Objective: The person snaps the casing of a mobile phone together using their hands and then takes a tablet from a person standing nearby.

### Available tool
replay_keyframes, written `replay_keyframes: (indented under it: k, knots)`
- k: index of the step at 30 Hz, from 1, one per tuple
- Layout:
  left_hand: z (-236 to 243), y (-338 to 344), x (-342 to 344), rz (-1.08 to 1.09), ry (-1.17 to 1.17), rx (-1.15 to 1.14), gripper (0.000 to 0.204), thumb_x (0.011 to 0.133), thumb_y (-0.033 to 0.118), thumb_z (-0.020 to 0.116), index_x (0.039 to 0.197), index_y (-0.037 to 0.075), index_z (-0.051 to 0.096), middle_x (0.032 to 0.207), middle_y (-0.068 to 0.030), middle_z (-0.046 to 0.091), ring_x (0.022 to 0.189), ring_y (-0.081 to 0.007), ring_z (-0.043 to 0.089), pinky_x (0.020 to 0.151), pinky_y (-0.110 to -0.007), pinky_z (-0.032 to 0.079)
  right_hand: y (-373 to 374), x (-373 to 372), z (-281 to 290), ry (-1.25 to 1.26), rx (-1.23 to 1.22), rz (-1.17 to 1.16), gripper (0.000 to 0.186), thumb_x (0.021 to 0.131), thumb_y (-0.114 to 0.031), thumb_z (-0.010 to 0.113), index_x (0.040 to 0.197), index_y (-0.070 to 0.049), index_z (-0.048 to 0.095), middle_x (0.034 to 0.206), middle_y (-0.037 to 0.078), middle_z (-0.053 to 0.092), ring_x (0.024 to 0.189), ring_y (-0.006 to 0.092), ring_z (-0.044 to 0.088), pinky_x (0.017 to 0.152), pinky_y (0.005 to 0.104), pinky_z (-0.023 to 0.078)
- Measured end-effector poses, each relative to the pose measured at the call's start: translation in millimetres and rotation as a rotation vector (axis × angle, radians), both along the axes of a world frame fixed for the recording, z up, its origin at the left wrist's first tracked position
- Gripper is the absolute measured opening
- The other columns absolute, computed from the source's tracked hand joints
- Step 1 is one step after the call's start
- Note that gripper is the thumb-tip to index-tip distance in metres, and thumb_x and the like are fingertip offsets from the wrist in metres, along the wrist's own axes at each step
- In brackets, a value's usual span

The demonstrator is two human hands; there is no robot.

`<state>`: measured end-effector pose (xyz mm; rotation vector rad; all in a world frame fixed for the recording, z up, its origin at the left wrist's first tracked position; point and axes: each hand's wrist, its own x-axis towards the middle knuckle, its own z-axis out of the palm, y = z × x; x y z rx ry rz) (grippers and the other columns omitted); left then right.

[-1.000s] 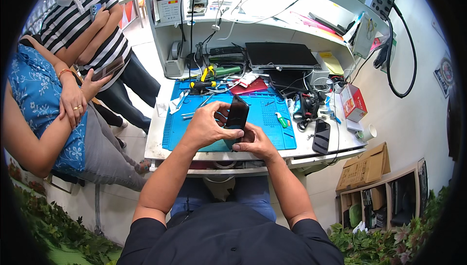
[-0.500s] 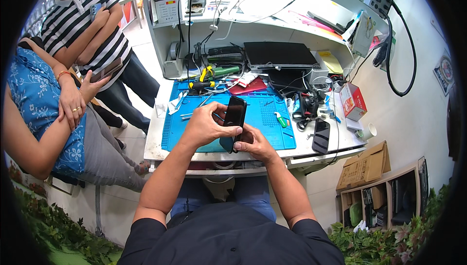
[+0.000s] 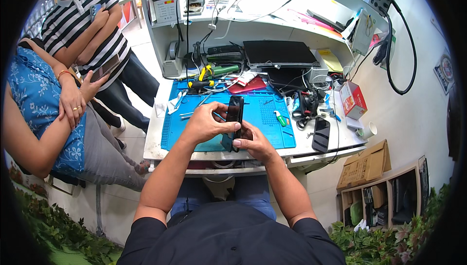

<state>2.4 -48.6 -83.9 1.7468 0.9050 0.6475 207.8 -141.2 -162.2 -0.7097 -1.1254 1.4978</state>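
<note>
Above the blue work mat (image 3: pixel 284 141) I hold a dark smartphone (image 3: pixel 236 107) nearly on edge between both hands. My left hand (image 3: pixel 204 123) grips its left side, the thumb across the front and the fingers behind. Lower down on the right, my right hand (image 3: pixel 257 142) is closed around the bottom end, its thumb on the near edge. A dark flat piece (image 3: pixel 227 142) shows under the phone between my hands; whether it belongs to the phone or is a separate cover, I cannot tell. A small green-handled tool (image 3: pixel 280 118) lies on the mat to the right.
Another black phone (image 3: pixel 320 135) lies right of the mat. Pliers (image 3: pixel 206 73), cables and a flat black device (image 3: pixel 279 54) crowd the back. A red-and-white box (image 3: pixel 352 100) and white cup (image 3: pixel 367 130) stand at the right edge. Two people (image 3: pixel 46 109) stand at the left.
The phone has turned a little, so its front looks narrower from above. Both hands keep their hold with only slight finger movement.
</note>
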Motion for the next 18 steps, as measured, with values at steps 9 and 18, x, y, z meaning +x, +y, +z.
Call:
replay_keyframes:
  k: [9, 18]
  knots:
    - [12.0, 11.5, 2.9, 0.012, -0.336, 0.141, 0.054, 0.09, 0.016, 0.09, 0.14, 0.003, 0.074, 0.127, -0.0125, 0.078, 0.116, -0.0259, 0.078, 0.101, -0.039, 0.064, -2.7, 1.1, 4.4, -0.044, -0.112, -0.03, 0.08, 0.088, -0.013, 0.092, 0.157, 0.0, 0.053, 0.131, 0.014, 0.074, 0.12, 0.0224, 0.073, 0.103, 0.0371, 0.058]
    - [6.7, 21.1, 5.9, 0.0, -0.387, 0.209, 0.027, 0.087, 0.004, 0.08, 0.113, 0.001, 0.084, 0.116, -0.0089, 0.081, 0.109, -0.0202, 0.079, 0.094, -0.033, 0.065, -7.2, -3.5, 6.1, -0.129, -0.082, -0.101, 0.085, 0.086, -0.008, 0.09, 0.161, 0.003, 0.052, 0.131, 0.015, 0.075, 0.117, 0.0282, 0.078, 0.1, 0.0374, 0.06]
